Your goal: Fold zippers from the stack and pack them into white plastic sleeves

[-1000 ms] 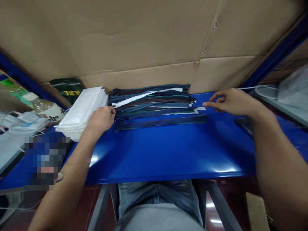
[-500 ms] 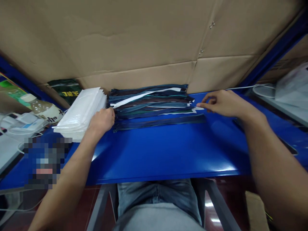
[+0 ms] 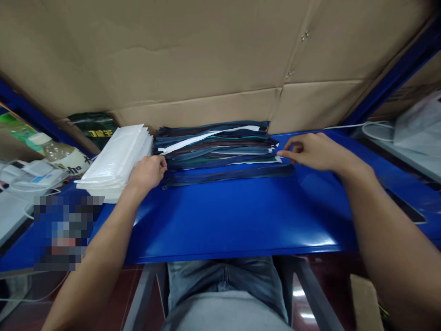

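Head view: a stack of dark zippers (image 3: 220, 147) is seen laid lengthwise at the back of a blue table (image 3: 234, 216), pushed up against a cardboard wall (image 3: 206, 59), an arrangement that appears to keep the long strips squared and within reach of both arms. One zipper (image 3: 229, 174) is set slightly apart at the near edge of the stack, as though singled out from the rest. The stack's left end is met by the left hand (image 3: 147, 172), whose fingers are curled narrowly around the strip ends; whether one strip or several are pinched cannot be told. The stack's right end is touched by the right hand (image 3: 315, 151), with thumb and forefinger drawn close over a white strip tip, though a firm hold cannot be confirmed. With a hand placed at each end, the strips seem to be steadied or aligned along their length. Just left of the stack, a pile of white plastic bags (image 3: 117, 161) is stacked neatly, touching or nearly touching the zipper ends. Further left of the stack, a plastic bottle (image 3: 60, 154) is seen lying on its side, and behind the bags a dark green packet (image 3: 93, 126) rests against the cardboard. Well to the right of the stack, a white cable (image 3: 375, 126) is looped beside a pale bag.
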{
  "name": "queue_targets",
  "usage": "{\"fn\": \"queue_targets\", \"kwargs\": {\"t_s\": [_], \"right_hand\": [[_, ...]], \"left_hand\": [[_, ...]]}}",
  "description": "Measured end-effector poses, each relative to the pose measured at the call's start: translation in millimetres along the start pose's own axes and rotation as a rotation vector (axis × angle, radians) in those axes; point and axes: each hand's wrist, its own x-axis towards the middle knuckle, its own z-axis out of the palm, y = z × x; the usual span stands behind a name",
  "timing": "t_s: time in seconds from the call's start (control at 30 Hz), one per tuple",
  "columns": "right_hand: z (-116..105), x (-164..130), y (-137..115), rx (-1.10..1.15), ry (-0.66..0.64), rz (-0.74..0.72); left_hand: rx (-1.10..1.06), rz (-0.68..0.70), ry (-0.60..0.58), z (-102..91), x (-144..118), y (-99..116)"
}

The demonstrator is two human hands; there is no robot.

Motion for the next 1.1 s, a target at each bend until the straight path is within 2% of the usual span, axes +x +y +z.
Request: {"fn": "queue_targets", "kwargs": {"t_s": [0.17, 0.3, 0.4, 0.53, 0.67, 0.77, 0.97, 1.1], "right_hand": [[1.3, 0.9, -0.4, -0.035, -0.018, -0.019], [2.8, 1.7, 1.5, -0.007, -0.013, -0.017], [3.3, 2.1, 1.5, -0.025, -0.015, -0.012], [3.4, 2.1, -0.8, -0.063, -0.018, -0.031], [5.7, 4.0, 1.3, -0.054, -0.003, -0.032], [8.2, 6.0, 5.4, -0.062, -0.003, -0.043], [10.4, 7.2, 7.2, -0.062, 0.0, -0.046], [10.8, 7.5, 6.9, -0.075, -0.006, -0.049]], "left_hand": [[0.036, -0.062, 0.09, -9.4, -7.5, 5.6], [0.019, -0.075, 0.11, -12.9, -8.2, 7.1], [-0.006, -0.04, 0.094, -8.3, -5.1, 4.0], [-0.006, -0.027, 0.016, -0.3, -1.2, -3.7], [0.041, -0.019, -0.014, -0.3, -2.2, -4.0], [0.067, -0.021, 0.0, -4.4, -5.0, 1.2], [0.002, -0.026, 0.124, -7.1, -6.5, 3.5], [-0.04, 0.001, 0.064, 1.2, -2.7, -5.2]]}}
